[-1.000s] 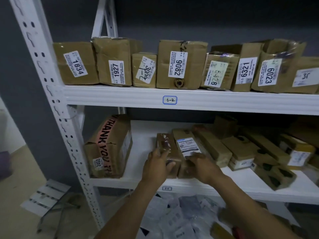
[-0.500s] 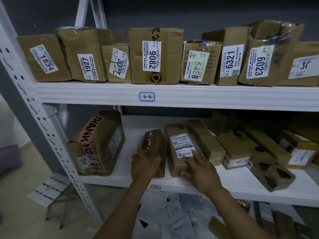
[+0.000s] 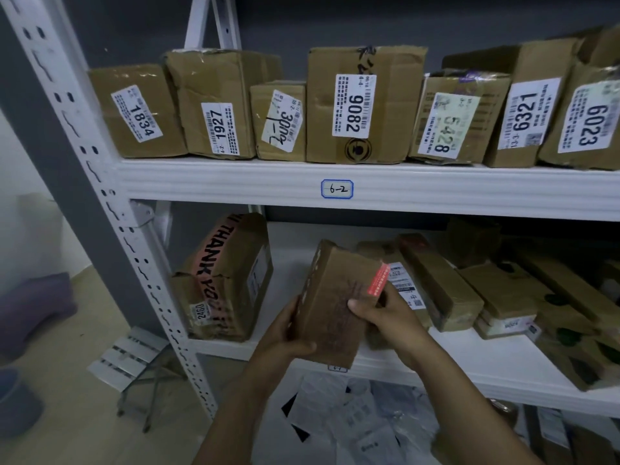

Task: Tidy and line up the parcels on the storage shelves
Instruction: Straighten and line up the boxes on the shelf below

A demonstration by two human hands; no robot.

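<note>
Person is holding a small box (image 3: 335, 303) in both hands, lifted just in front of the lower shelf (image 3: 469, 360) edge and tilted, top leaning left.

Left hand (image 3: 285, 337) is gripping the bottom-left corner, thumb across the front face. Right hand (image 3: 385, 317) is pinching the right edge just under a red sticker (image 3: 378, 280). Fingers (image 3: 359, 307) on both sides are curled onto the box; neither is released.

The two-handed hold is probably for turning it: the face in view is showing no white label, so the person is likely hunting for the numbered side.

Upper shelf (image 3: 235, 182) is looking sorted: boxes like the 9082 box (image 3: 362, 105) are standing side by side, labels facing out. That is likely the pattern to copy.

Lower shelf is not there yet: the flat parcels (image 3: 443, 283) are lying at angles, long sides running back. A gap is showing between the thank-you box (image 3: 224, 280) and the flat parcels; my guess is the small box is going there, label outward.
</note>
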